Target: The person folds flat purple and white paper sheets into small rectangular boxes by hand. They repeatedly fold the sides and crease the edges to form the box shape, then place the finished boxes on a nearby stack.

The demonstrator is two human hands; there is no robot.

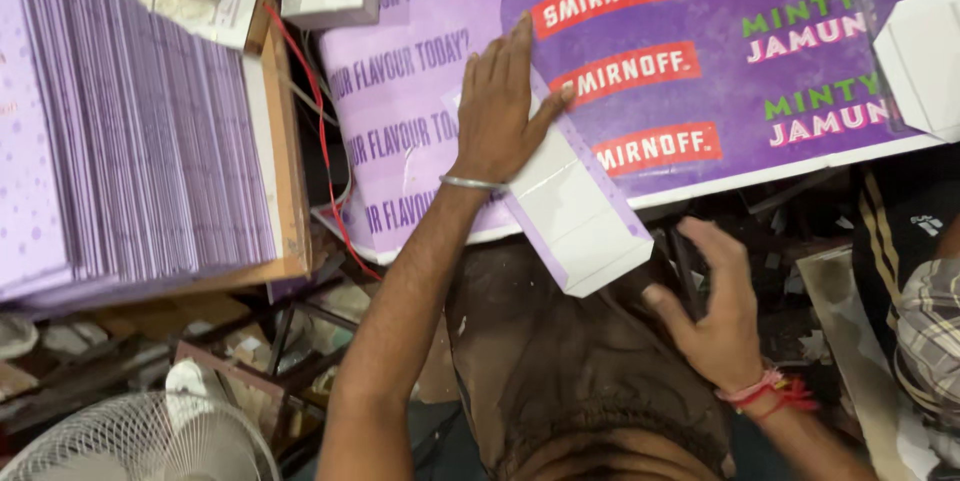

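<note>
Flat and released, the left hand [500, 106] presses a folded purple-and-white card box [575, 211] onto the purple printed sheet [700, 61], while the right hand [715, 306] hovers open, just near of the box.

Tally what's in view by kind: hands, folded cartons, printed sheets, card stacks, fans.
Hands: 2, left hand flat on the purple-edged folded carton, right hand open beside it
Folded cartons: 2, counting the white carton at the right edge
Printed purple sheet: 1
Stack of lilac cards: 1
White fan: 1
Total: 7
</note>
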